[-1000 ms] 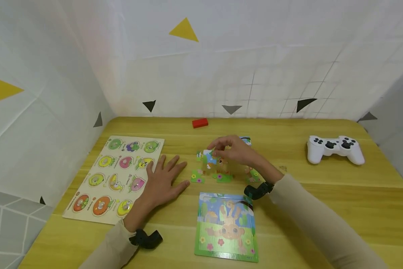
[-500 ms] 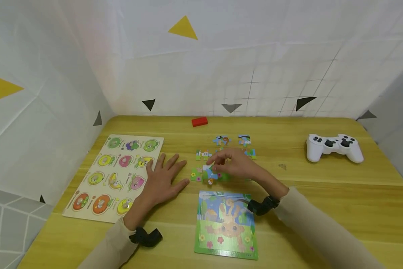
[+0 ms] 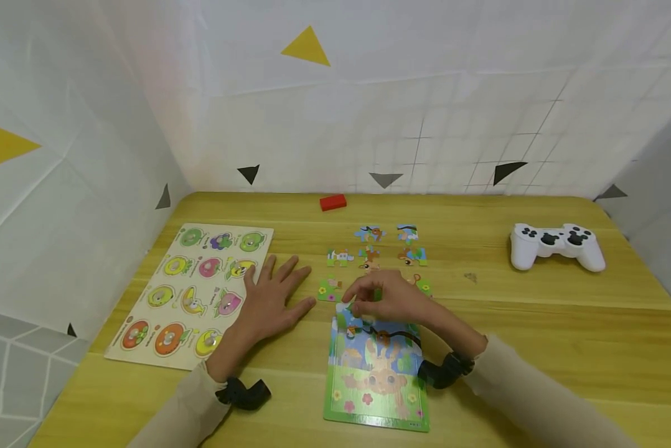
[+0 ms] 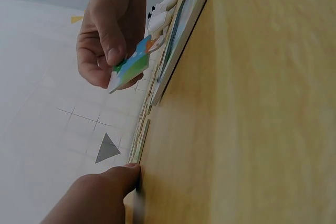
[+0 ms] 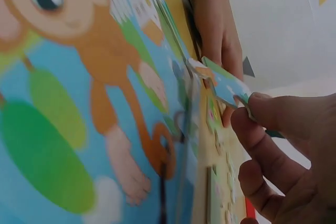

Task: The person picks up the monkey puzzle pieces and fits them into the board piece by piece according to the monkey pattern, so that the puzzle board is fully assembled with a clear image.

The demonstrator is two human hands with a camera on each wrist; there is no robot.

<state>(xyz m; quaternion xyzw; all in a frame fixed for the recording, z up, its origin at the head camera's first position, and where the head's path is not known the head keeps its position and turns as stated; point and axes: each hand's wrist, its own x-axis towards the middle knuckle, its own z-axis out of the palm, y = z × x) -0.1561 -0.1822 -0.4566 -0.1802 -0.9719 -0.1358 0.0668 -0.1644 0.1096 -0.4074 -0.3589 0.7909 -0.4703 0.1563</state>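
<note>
My right hand (image 3: pixel 391 302) pinches a jigsaw puzzle piece (image 3: pixel 348 318) between thumb and fingers. The piece is blue and green with a little orange, and it is held tilted in the left wrist view. In the head view it overlaps the far left corner of a green-bordered puzzle board (image 3: pixel 377 422) printed with a monkey. Flat on the table, fingers spread, my left hand (image 3: pixel 271 305) lies beside the near right part of a fruit peg board (image 3: pixel 114 354). Several loose puzzle pieces (image 3: pixel 340 257) lie in rows beyond the monkey board, some partly hidden by my right hand.
A small red block (image 3: pixel 333 203) lies near the table's back edge. To the far right sits a white game controller (image 3: pixel 556 246). White cloth (image 3: pixel 369 112) with triangles hangs behind and beside the wooden table (image 3: pixel 537 342).
My right hand has carried the pinched piece from above the loose pieces toward me, to the monkey board's far left corner. My left hand has stayed in place.
</note>
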